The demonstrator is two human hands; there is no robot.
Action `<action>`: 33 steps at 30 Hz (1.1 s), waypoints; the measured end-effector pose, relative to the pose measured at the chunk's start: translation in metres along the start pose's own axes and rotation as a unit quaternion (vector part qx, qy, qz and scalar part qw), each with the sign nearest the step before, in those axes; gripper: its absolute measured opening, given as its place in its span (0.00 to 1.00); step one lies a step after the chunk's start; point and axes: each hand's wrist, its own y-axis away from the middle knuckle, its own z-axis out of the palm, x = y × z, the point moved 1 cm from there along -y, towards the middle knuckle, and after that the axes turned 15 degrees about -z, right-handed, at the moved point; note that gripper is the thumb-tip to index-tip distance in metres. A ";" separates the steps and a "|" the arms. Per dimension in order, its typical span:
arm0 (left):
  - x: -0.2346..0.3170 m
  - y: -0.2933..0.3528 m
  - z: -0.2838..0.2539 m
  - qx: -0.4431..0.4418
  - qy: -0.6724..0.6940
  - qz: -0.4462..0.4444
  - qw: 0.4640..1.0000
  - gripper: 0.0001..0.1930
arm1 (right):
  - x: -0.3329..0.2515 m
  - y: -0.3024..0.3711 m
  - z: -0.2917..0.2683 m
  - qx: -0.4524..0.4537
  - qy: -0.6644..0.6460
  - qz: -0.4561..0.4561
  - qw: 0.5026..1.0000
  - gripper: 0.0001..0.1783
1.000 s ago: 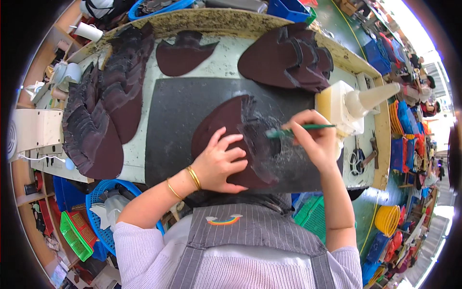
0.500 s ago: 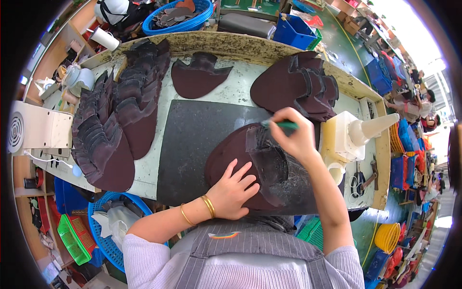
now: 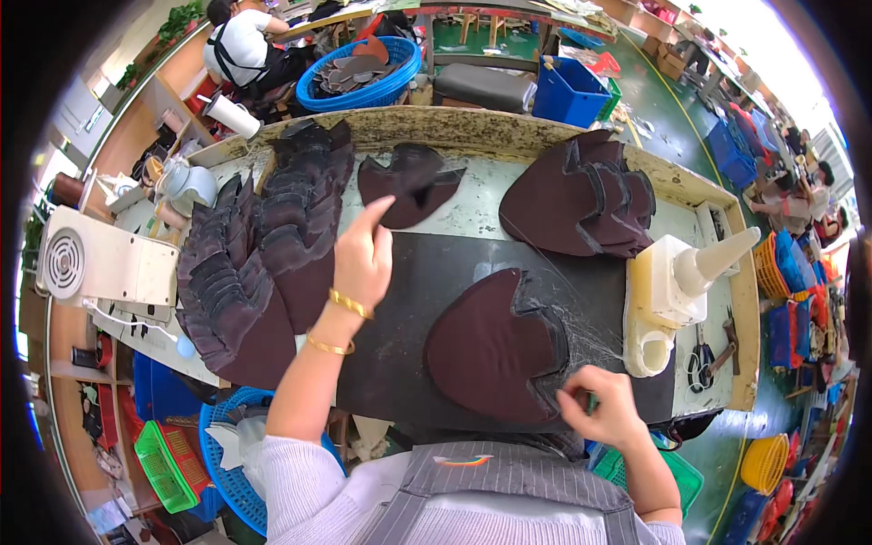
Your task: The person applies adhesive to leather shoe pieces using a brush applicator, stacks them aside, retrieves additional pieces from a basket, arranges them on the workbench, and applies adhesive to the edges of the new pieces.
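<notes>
My left hand (image 3: 363, 259), fingers curled and index stretched forward, is raised over the far left of the black mat (image 3: 391, 363). Just beyond its fingertips, a blurred dark shape (image 3: 420, 174) lies over a single dark maroon cut piece (image 3: 411, 213); what the fingers hold is unclear. Another maroon piece (image 3: 486, 350), with a notched, black-edged right side, rests flat on the mat. At that piece's lower right corner my right hand (image 3: 604, 409) is closed around a green-handled tool (image 3: 592, 398), mostly hidden by the fingers.
Overlapping maroon pieces (image 3: 241, 300) cover the table's left side, and another stack (image 3: 577, 200) sits at the far right. A white bottle with a cone nozzle (image 3: 668, 291) stands right of the mat, near scissors (image 3: 699, 363). A raised rim (image 3: 454, 123) borders the table.
My left hand has lifted off the mat piece and moved forward and left. The right hand has come down toward me with the green tool. The view has shifted.
</notes>
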 end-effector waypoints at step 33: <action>0.056 0.109 0.063 -0.446 -0.159 0.265 0.840 0.44 | 0.081 -0.069 0.004 0.218 -0.134 0.192 0.947 0.14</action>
